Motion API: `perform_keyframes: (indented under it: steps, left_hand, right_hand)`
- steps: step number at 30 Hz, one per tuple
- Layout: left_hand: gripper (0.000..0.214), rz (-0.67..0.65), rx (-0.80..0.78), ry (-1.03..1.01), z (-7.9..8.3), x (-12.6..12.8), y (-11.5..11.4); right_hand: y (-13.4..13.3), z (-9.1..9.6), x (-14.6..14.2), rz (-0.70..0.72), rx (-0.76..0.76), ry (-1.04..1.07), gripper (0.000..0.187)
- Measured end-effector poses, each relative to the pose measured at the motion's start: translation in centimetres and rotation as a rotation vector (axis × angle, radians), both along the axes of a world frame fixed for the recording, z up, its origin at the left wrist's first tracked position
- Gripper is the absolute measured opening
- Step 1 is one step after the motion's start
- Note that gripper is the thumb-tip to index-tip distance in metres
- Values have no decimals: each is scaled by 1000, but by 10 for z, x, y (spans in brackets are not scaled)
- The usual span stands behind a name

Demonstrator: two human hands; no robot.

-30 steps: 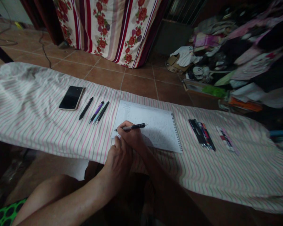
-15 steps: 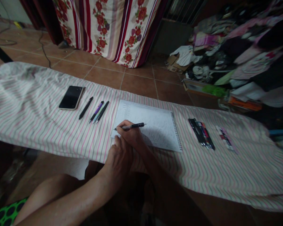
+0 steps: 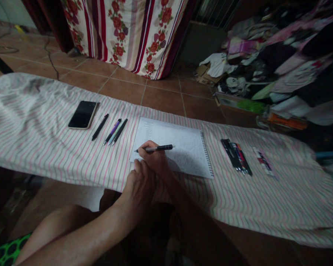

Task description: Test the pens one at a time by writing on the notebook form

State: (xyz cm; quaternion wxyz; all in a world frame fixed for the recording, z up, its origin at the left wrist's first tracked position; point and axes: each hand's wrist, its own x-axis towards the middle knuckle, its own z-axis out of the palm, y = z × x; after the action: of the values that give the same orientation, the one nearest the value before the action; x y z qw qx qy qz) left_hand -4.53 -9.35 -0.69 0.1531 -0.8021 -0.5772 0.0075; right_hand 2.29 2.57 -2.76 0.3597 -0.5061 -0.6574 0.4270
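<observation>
My pen (image 3: 164, 147) is black with a greyish middle. My right hand (image 3: 152, 157) pinches it tight, tip toward nine o'clock, over my white notebook (image 3: 180, 141), near the page's nine o'clock edge. I can't tell if the tip touches. The page has tiny, faint marks, and wire rings run down its three o'clock side. My left hand (image 3: 140, 181) rests at the seven o'clock corner, fingers bent; I can't tell if they hold anything. A thin strip of striped cloth (image 3: 80, 159) shows past the twelve o'clock edge. Four pens (image 3: 112, 131) lie near at nine o'clock, then a phone (image 3: 82, 115).
</observation>
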Motion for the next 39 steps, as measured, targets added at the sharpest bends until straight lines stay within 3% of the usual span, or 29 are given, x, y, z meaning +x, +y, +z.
perform_keyframes:
  steps: [4, 9, 18, 20, 29, 35, 39]
  left_hand:
    - [41, 29, 20, 6, 5, 1, 0]
    - [39, 43, 62, 57, 7, 4, 2]
    - [24, 50, -324, -107, 34, 3, 28]
    - [23, 72, -343, -161, 38, 1, 31]
    - [21, 46, -162, -273, 34, 11, 36]
    - [19, -17, -121, -306, 29, 32, 40]
    - [20, -48, -83, -327, 26, 45, 44]
  right_hand:
    - [-2, 6, 2, -121, -41, 100, 13]
    - [-3, 19, 4, -172, -69, 200, 15]
    - [7, 23, 26, -218, -45, 309, 21]
    - [8, 22, 33, -228, -42, 332, 24]
    - [15, 15, 71, -290, -1, 408, 35]
    - [12, 19, 103, -383, 42, 340, 30]
    - [9, 21, 127, -480, 96, 189, 30]
